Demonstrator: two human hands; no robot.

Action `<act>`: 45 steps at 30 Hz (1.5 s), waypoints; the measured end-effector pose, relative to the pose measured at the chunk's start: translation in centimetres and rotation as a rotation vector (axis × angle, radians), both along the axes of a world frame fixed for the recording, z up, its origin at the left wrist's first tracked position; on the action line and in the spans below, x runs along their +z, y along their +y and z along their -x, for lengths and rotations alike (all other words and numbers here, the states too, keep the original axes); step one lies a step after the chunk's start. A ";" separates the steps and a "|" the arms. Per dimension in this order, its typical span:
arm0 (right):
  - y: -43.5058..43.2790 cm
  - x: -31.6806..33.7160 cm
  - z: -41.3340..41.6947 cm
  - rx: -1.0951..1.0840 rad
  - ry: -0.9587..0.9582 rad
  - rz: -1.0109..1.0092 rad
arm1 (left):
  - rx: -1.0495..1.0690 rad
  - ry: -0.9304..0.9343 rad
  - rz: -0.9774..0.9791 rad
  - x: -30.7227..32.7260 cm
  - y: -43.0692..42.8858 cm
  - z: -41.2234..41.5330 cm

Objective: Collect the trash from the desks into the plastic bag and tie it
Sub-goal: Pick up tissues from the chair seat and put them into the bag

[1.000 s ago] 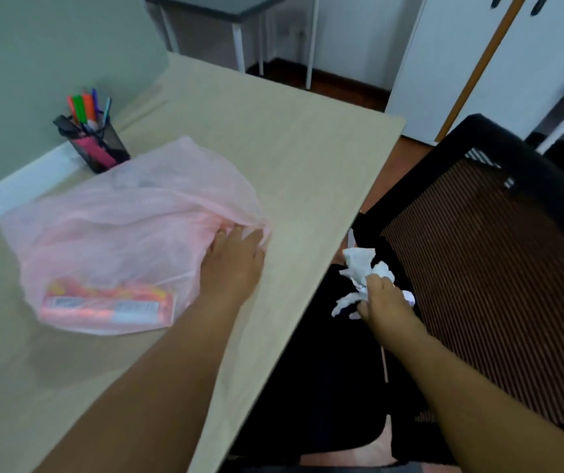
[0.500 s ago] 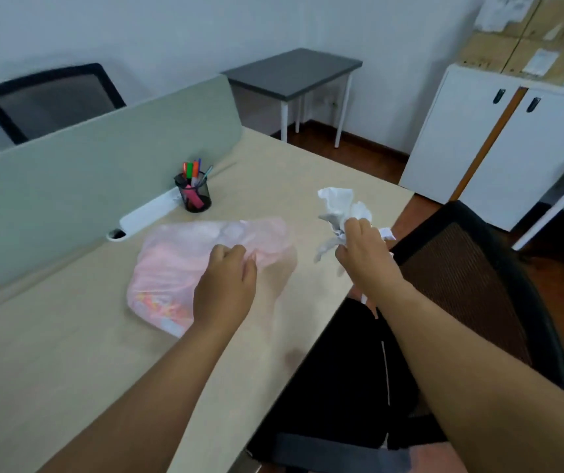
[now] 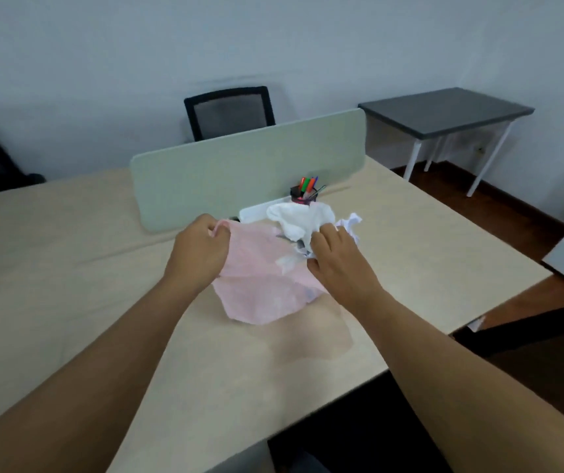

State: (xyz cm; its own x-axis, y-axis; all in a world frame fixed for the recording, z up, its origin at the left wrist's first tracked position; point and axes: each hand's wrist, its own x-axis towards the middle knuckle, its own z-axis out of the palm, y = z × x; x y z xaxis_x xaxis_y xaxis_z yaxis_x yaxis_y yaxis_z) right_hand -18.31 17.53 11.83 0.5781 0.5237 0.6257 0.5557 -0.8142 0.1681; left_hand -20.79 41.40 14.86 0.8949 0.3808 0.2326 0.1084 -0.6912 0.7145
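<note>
A pink plastic bag (image 3: 260,285) hangs lifted above the beige desk (image 3: 69,268). My left hand (image 3: 202,250) pinches its rim on the left side. My right hand (image 3: 335,261) grips crumpled white paper (image 3: 299,221) at the bag's mouth on the right. A second bit of crumpled white paper (image 3: 350,223) sticks out past my right fingers. What lies inside the bag is hidden here.
A pale green divider panel (image 3: 246,172) stands across the desk behind the bag. A black pen cup (image 3: 304,194) with coloured markers sits by it. A black chair (image 3: 229,110) stands beyond, a grey side table (image 3: 444,110) at the right, another black chair (image 3: 529,339) at my right.
My right hand has brought the crumpled paper from the chair side up to the bag's mouth. My left hand has lifted the bag's rim off the desk. My view has risen.
</note>
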 end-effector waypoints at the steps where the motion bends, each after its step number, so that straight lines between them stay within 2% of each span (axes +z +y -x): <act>1: 0.8 -0.2 0.3 0.073 -0.028 0.041 | 0.011 0.006 0.033 0.1 0.2 0.3; 4: 3.7 -1.4 1.0 0.197 -0.062 0.291 | 0.021 0.016 0.131 0.8 0.2 0.9; 6: 5.2 -2.3 1.1 0.180 0.085 0.383 | 0.031 -0.003 0.192 1.4 0.2 1.1; 8: 5.9 -3.3 0.9 0.083 0.345 0.359 | 0.039 -0.015 0.232 1.8 0.3 1.3; 10: 5.6 -3.8 0.7 -0.038 0.505 0.337 | 0.046 -0.025 0.184 2.0 0.7 1.5; 12: 5.4 -3.7 0.5 -0.082 0.581 0.335 | 0.038 -0.035 0.146 1.9 1.3 1.6; 17: 8.9 -1.7 1.0 0.120 0.703 0.155 | -0.107 -0.011 0.219 1.7 2.2 1.0; 20: 12.7 -2.0 1.8 0.039 0.930 0.199 | -0.211 -0.057 0.181 2.3 2.9 0.4; 22: 15.0 -3.1 2.0 -0.060 1.006 0.271 | -0.280 -0.083 0.166 2.5 4.0 0.1; 23: 15.7 -3.7 2.0 -0.091 1.012 0.249 | -0.305 -0.088 0.177 2.4 4.8 0.1; 27: 16.5 -5.6 1.8 -0.079 0.966 -0.091 | -0.358 -0.069 0.202 1.4 7.8 -0.1; 29: 16.3 -6.2 1.2 -0.101 0.929 -0.185 | -0.356 -0.079 0.226 1.1 8.9 -0.7; 31: 15.8 -6.7 0.7 -0.154 0.907 -0.122 | -0.347 -0.102 0.237 0.7 9.6 -1.2; 34: 14.6 -7.5 1.0 -0.248 0.883 0.101 | -0.350 -0.119 0.185 0.1 10.6 -1.9; 36: 12.9 -7.5 1.5 -0.325 0.737 0.171 | -0.345 -0.137 0.124 -0.4 11.4 -2.3; 38: 11.2 -6.9 1.9 -0.383 0.658 0.164 | -0.324 -0.143 0.068 -0.9 12.5 -2.9; 42: 8.0 -3.9 1.6 -0.439 0.652 0.101 | -0.268 -0.131 -0.013 -0.9 14.1 -4.2; 45: 6.8 -2.8 2.0 -0.643 0.492 0.066 | -0.257 -0.166 0.000 -0.5 14.6 -4.6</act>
State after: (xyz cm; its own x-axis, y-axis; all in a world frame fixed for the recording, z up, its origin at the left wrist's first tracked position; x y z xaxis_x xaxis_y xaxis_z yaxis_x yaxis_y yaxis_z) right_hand -20.27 24.32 9.04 0.9793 0.0228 0.2011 0.0057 -0.9963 0.0853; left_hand -16.20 56.00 14.37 0.9116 0.1472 0.3837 -0.1880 -0.6809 0.7079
